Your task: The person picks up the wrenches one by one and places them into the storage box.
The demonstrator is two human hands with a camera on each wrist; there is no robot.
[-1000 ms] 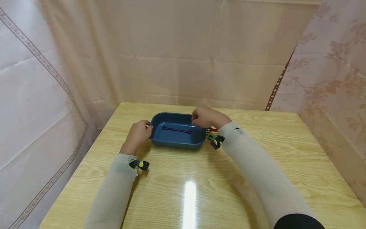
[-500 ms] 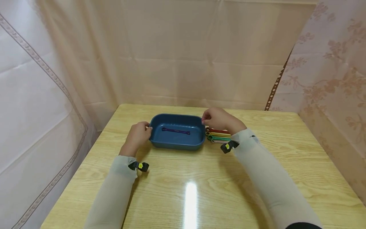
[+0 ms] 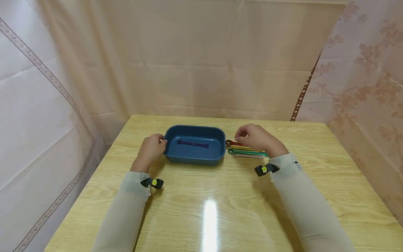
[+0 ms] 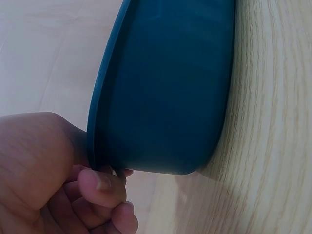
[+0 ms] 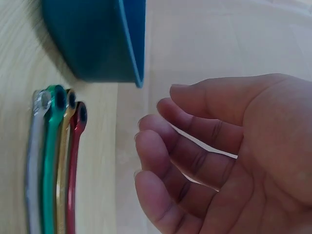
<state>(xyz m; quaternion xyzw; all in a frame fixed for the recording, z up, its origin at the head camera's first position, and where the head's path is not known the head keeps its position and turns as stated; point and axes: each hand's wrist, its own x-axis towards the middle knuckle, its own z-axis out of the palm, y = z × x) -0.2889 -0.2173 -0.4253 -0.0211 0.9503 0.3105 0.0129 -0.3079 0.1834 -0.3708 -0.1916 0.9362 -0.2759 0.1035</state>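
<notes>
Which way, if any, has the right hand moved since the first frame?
Yes, rightward in the head view: the right hand was over the right end of the blue tray; now it's past its right rim.

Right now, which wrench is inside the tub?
The purple wrench, alone in the blue tub. The red wrench, gold wrench, green wrench and silver wrench all lie on the table beside it.

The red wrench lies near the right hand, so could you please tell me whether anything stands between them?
Nothing visible does: in the right wrist view, only open space separates the right hand from the red wrench. The gold wrench lies on its far side; the blue tray stands beyond its ring end.
</notes>
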